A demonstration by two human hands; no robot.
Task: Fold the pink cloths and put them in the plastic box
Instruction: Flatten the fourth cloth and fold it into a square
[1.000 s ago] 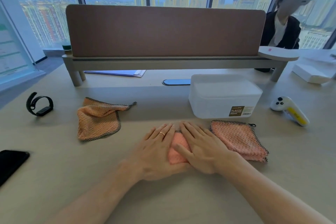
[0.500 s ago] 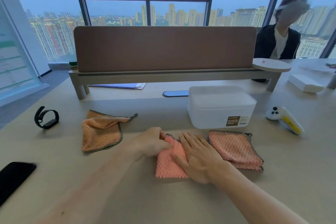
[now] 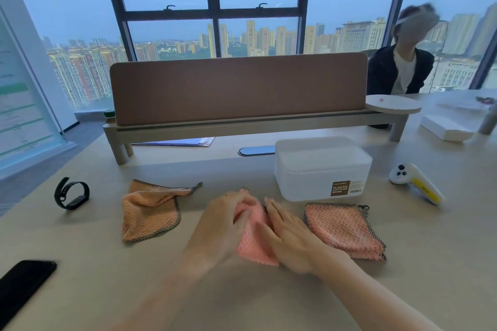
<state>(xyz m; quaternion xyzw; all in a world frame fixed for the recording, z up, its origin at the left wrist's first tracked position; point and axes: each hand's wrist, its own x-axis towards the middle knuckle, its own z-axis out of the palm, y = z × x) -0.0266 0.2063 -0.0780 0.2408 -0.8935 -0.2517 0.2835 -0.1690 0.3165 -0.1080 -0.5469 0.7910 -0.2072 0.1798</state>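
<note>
At the middle of the wooden table (image 3: 269, 303), between the two hands, we find a pink cloth (image 3: 252, 247). It is partly folded, and its dark-trimmed top edge is raised off the surface. The left hand (image 3: 220, 223) has its fingers curled around that raised edge, pinching it. The right hand (image 3: 291, 239) lies flat on the cloth's right side, fingers straight and together. Just to the right we see a stack of folded pink cloths (image 3: 345, 228) lying flat, and right behind it the translucent plastic box (image 3: 320, 169), lid on, with a brown label. To the left, apart, lies a rumpled orange cloth (image 3: 150, 209). Farther out we see a black wristband (image 3: 71, 193), a dark phone (image 3: 24, 285) at the left edge, and a white controller (image 3: 414, 183) beside the box.
</note>
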